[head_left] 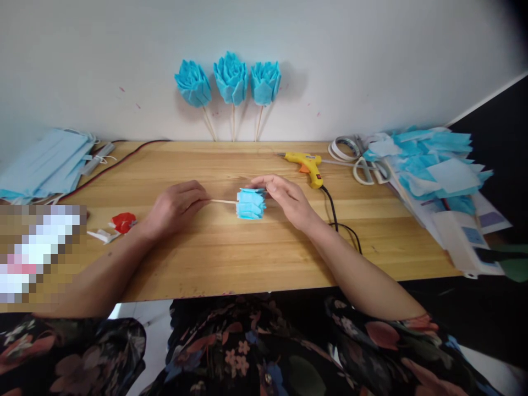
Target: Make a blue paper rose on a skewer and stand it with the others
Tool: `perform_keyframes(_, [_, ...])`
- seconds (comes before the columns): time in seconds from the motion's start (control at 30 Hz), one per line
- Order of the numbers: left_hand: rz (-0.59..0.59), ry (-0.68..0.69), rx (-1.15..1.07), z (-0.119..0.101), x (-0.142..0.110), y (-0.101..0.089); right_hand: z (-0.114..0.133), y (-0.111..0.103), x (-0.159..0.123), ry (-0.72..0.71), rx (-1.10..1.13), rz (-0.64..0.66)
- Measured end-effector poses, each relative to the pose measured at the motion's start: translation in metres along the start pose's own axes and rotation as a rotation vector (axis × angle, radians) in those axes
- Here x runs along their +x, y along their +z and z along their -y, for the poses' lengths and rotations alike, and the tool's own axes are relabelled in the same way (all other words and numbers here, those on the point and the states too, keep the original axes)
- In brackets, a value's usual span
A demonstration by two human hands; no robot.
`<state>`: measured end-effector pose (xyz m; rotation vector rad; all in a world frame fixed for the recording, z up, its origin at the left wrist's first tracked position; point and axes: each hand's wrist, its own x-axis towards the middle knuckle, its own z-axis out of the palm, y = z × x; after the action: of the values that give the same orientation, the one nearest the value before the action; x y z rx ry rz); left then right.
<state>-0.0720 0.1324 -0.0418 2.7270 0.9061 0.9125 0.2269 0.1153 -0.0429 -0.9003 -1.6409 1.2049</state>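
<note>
A blue fabric flower [251, 204] on a thin wooden stick [224, 201] lies sideways just above the table, petals pointing right. My left hand [179, 204] pinches the stick near its left end, fingers closed together. On the flower's far right side, my right hand [286, 199] curls round the petals, with the index finger along the back edge and the thumb at the right tips. Its lower fingers are partly hidden. A yellow hot glue gun [305, 164] rests beyond my right hand, its nozzle pointing left.
Three finished-looking blue flowers [231, 80] stand on sticks against the wall. Face masks [49, 162] lie left, near a red wrapper [124, 222]. Right are a tape roll [345, 149], scissors [371, 171] and blue fabric pieces [437, 165]. The glue gun's black cord [333, 209] trails toward the front.
</note>
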Motion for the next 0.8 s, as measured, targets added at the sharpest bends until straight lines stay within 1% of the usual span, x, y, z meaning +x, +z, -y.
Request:
perform_keyframes(0.13, [-0.010, -0.001, -0.014, 0.0005, 0.0001, 0.0001, -0.0033, -0.0010, 0.0002, 0.000, -0.049, -0.021])
perform_keyframes(0.3, [-0.003, -0.009, -0.022, 0.0011, -0.0007, -0.0002, -0.0024, -0.0005, -0.0001, 0.002, -0.047, 0.013])
perform_keyframes(0.43, [0.006, -0.018, -0.029, 0.0010, -0.0008, 0.0003, -0.0006, 0.0014, 0.0002, -0.044, -0.041, 0.008])
perform_keyframes(0.57, [-0.002, -0.021, -0.027, 0.0009, -0.0010, 0.0017, -0.0044, 0.0024, 0.0008, -0.034, 0.033, -0.049])
perform_keyframes(0.63, [-0.006, -0.017, -0.022, 0.0009, -0.0011, 0.0026, -0.0066, 0.0022, 0.0006, -0.022, 0.056, -0.038])
perform_keyframes(0.7, [-0.003, -0.015, -0.010, 0.0006, -0.0010, 0.0030, -0.0074, 0.0018, 0.0000, -0.041, 0.016, -0.003])
perform_keyframes(0.8, [0.002, -0.010, 0.000, 0.0000, -0.0008, 0.0029, -0.0061, 0.0013, -0.0014, -0.116, -0.140, 0.040])
